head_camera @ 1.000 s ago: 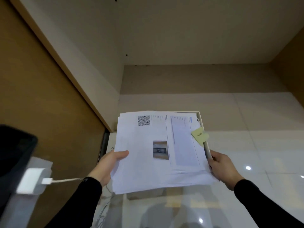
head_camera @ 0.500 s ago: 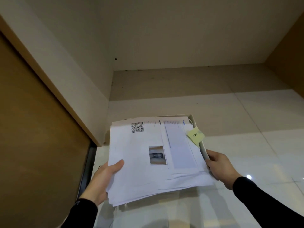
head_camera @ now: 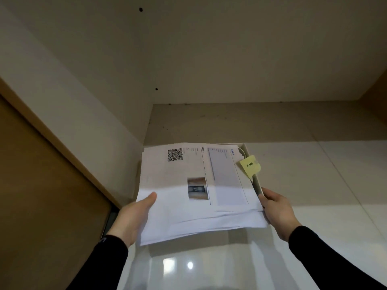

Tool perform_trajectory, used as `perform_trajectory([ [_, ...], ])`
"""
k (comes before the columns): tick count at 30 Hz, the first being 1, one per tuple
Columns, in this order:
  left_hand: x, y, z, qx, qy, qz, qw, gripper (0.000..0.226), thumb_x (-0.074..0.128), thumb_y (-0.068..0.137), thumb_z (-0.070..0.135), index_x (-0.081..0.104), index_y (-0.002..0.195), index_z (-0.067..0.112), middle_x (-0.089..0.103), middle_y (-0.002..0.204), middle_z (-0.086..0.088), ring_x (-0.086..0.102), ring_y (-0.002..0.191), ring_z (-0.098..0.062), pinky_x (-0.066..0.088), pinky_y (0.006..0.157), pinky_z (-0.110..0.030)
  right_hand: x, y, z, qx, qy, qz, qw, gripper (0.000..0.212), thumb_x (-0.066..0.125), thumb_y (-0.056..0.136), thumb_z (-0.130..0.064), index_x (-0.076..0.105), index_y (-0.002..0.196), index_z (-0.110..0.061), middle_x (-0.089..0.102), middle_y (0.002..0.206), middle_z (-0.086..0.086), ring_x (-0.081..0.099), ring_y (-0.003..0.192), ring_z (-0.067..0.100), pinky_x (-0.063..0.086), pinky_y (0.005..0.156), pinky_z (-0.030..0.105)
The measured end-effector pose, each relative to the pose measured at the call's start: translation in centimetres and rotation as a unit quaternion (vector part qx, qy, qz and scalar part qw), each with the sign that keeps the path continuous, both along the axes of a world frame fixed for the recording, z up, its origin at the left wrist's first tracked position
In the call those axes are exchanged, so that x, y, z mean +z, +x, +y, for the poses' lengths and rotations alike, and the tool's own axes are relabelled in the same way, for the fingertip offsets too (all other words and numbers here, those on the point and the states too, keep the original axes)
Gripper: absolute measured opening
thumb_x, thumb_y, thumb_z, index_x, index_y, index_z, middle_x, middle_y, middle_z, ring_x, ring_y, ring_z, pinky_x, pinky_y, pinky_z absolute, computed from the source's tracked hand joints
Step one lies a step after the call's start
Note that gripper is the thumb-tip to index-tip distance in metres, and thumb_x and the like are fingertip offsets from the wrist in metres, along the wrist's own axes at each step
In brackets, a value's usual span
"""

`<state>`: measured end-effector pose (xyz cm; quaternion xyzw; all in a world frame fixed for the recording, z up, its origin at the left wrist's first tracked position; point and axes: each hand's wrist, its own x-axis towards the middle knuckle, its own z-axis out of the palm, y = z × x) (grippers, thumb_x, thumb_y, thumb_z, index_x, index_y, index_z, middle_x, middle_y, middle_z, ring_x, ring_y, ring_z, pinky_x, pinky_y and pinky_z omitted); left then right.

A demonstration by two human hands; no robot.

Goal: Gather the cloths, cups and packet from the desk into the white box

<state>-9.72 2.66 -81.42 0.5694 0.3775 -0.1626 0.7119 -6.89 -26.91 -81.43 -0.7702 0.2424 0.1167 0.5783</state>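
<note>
Both hands carry the white box (head_camera: 256,184) above the glossy floor (head_camera: 314,237), papers (head_camera: 199,195) covering its top. Left hand (head_camera: 134,218) fingers grip its left side; right hand (head_camera: 276,212) fingers grip its right wall.

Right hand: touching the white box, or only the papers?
Touching. The head view shows the right hand with its fingers closed around the edge of the white box, under the stack of papers.

Glossy white tiled floor (head_camera: 314,237) with light glare, beige walls (head_camera: 230,49), brown wooden panel (head_camera: 41,185) at left
</note>
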Motion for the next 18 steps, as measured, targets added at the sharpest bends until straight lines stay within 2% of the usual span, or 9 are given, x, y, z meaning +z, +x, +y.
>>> perform_trajectory([
  [2,1.0,1.8,-0.8,0.004,0.036,-0.004,0.999,0.035,0.057,0.091,0.030,0.061,0.107,-0.001,0.070,0.095,-0.008,0.059,0.090,-0.033,0.034,0.098,-0.038,-0.1,1.6,0.1,-0.018,0.020,-0.004,1.000,0.025,0.044,0.095,-0.010,0.066,0.103,-0.018,0.066,0.089,0.007,0.058,0.074,0.024,0.047,0.057,0.027],
  [4,1.5,3.4,-1.3,0.011,0.084,-0.017,0.996,0.044,0.060,0.089,0.029,0.060,0.114,-0.007,0.072,0.085,-0.021,0.067,0.068,-0.032,0.050,0.081,-0.030,-0.4,3.0,0.2,-0.037,0.041,-0.001,0.998,0.025,0.045,0.097,-0.013,0.064,0.112,-0.016,0.067,0.097,0.009,0.061,0.079,0.027,0.049,0.061,0.031],
  [5,1.6,4.1,-1.3,0.025,0.076,-0.034,0.996,0.045,0.061,0.088,0.030,0.058,0.120,-0.002,0.072,0.078,-0.021,0.068,0.056,-0.025,0.055,0.072,-0.027,-0.6,3.7,0.2,-0.046,0.057,0.002,0.997,0.026,0.045,0.097,-0.014,0.064,0.115,-0.012,0.067,0.100,0.011,0.061,0.080,0.028,0.050,0.062,0.032],
  [6,1.2,4.6,-0.8,0.041,0.071,-0.042,0.996,0.045,0.063,0.086,0.032,0.060,0.119,0.001,0.071,0.081,-0.016,0.066,0.053,-0.024,0.057,0.074,-0.032,-0.7,4.4,0.0,-0.055,0.073,0.011,0.996,0.027,0.044,0.097,-0.015,0.063,0.117,-0.008,0.067,0.103,0.013,0.062,0.080,0.029,0.050,0.063,0.033],
  [8,0.8,5.3,-0.2,0.066,0.076,-0.037,0.994,0.050,0.064,0.083,0.042,0.061,0.115,0.004,0.068,0.103,-0.012,0.065,0.076,-0.028,0.049,0.095,-0.043,-0.6,5.4,-0.5,-0.053,0.098,0.034,0.993,0.027,0.042,0.098,-0.018,0.064,0.107,-0.006,0.064,0.107,0.017,0.061,0.081,0.029,0.052,0.065,0.036],
  [10,0.9,5.3,0.0,0.082,0.139,-0.025,0.987,0.058,0.060,0.083,0.049,0.058,0.119,0.004,0.064,0.116,-0.018,0.060,0.102,-0.038,0.046,0.099,-0.048,-0.1,6.0,-1.3,-0.039,0.076,0.055,0.995,0.025,0.042,0.097,-0.022,0.061,0.104,-0.007,0.059,0.119,0.019,0.058,0.095,0.033,0.052,0.076,0.043],
  [11,1.1,5.1,-0.1,0.077,0.185,-0.025,0.979,0.059,0.058,0.084,0.049,0.056,0.119,0.002,0.063,0.117,-0.020,0.058,0.107,-0.040,0.046,0.099,-0.050,0.5,6.1,-1.6,-0.039,0.049,0.057,0.996,0.028,0.043,0.097,-0.022,0.059,0.113,-0.006,0.057,0.122,0.018,0.055,0.099,0.032,0.050,0.082,0.045],
  [15,4.8,3.2,-1.3,0.002,0.341,-0.062,0.938,0.048,0.058,0.084,0.040,0.058,0.120,0.008,0.065,0.115,-0.017,0.061,0.102,-0.038,0.049,0.094,-0.050,4.3,5.4,-2.5,-0.031,0.000,0.005,1.000,0.035,0.047,0.094,-0.013,0.055,0.126,-0.005,0.060,0.122,0.012,0.055,0.110,0.027,0.044,0.102,0.045],
  [18,11.7,2.0,-3.7,-0.038,0.380,-0.109,0.918,0.027,0.056,0.088,0.024,0.063,0.111,0.012,0.068,0.103,-0.013,0.062,0.094,-0.034,0.050,0.086,-0.041,9.7,3.8,-2.3,0.001,0.004,-0.014,1.000,0.034,0.047,0.094,-0.012,0.056,0.126,-0.007,0.062,0.121,0.009,0.057,0.110,0.023,0.045,0.102,0.043],
])
